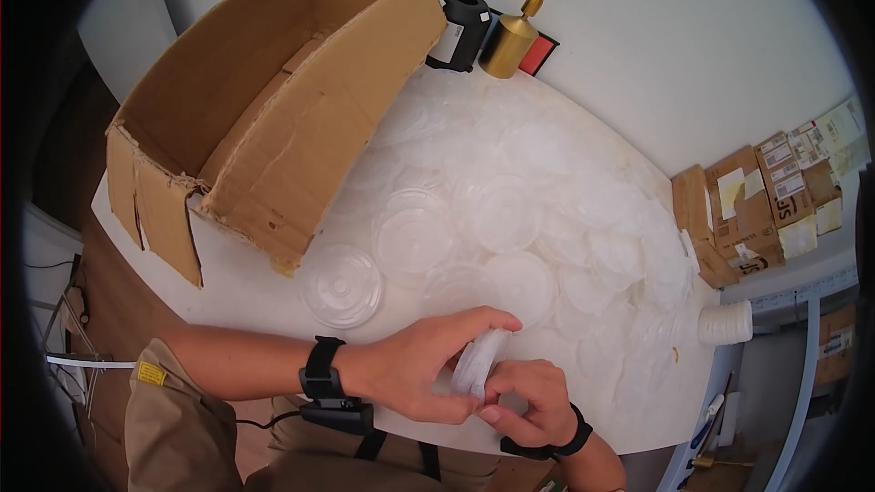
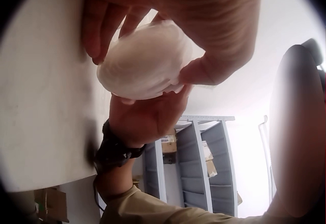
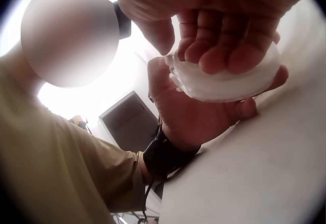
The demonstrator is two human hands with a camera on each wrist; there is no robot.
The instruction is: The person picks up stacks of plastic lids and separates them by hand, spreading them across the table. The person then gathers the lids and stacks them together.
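Above the table's near edge, my left hand (image 1: 406, 366) grips a small stack of translucent plastic lids (image 1: 476, 366), tilted up on edge. Its thumb and fingers go round the rim. My right hand (image 1: 538, 396) is at the other side of the stack, fingers bent against its face in the right wrist view, with the thumb (image 3: 162, 38) close by the tabbed edge. Small tabs line up along one side of the lids (image 3: 224, 86). Beyond the hands, many loose round lids (image 1: 415, 235) lie spread and overlapping. One single lid (image 1: 342, 285) lies left of them.
A large open cardboard box (image 1: 337, 118) stands at the table's left. Behind are a black device (image 1: 463, 32) and a gold canister (image 1: 509, 46). At the right edge stands a white stack of round pieces (image 1: 725, 322), with taped cartons (image 1: 752, 205) beyond the table.
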